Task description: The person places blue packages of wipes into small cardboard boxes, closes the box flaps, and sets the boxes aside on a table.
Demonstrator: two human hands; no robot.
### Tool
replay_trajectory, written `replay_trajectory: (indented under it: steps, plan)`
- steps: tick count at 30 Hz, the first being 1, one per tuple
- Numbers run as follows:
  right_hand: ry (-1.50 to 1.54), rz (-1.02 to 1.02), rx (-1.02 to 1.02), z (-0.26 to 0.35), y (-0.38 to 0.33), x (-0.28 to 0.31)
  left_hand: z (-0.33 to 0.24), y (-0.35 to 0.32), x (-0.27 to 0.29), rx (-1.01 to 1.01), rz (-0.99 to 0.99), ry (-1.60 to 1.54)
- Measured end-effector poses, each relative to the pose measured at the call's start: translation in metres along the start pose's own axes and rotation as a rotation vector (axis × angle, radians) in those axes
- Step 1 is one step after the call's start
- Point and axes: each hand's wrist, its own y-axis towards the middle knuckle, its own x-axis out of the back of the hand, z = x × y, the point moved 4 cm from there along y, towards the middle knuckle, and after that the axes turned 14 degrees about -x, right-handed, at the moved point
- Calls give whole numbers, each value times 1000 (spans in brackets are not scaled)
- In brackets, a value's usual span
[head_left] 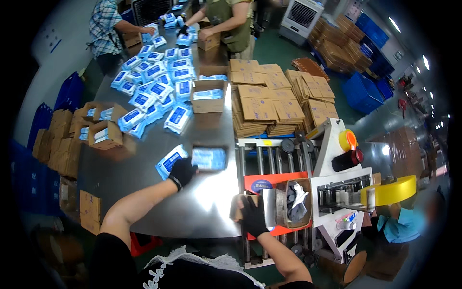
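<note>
Black gloves cover both my hands. My left hand is at the near left corner of an open carton, fingers curled against its edge; a blue-and-white pack of wipes lies inside. Another wipes pack rests on the metal table, just beyond that hand and partly covered by it. My right hand is at the table's right edge, its fingers over a small brown carton beside the roller machine. The hand hides much of that carton.
A heap of wipes packs covers the far table, with filled cartons at left. Flattened cartons are stacked beyond the tape machine. A box of cloths sits on it. Two co-workers handle packs opposite.
</note>
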Motion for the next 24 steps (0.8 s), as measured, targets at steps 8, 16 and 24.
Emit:
replay_trajectory:
  steps: [8,16,24]
  plan:
    - [508,94,23,98,-7,-1,-25,-189,2,-397,433,168]
    - [470,354,244,152,35,-33,17,-196,-8,-422,472,-296]
    - [344,-372,101,245,57,16,59,-235,-82,249,-77,-441]
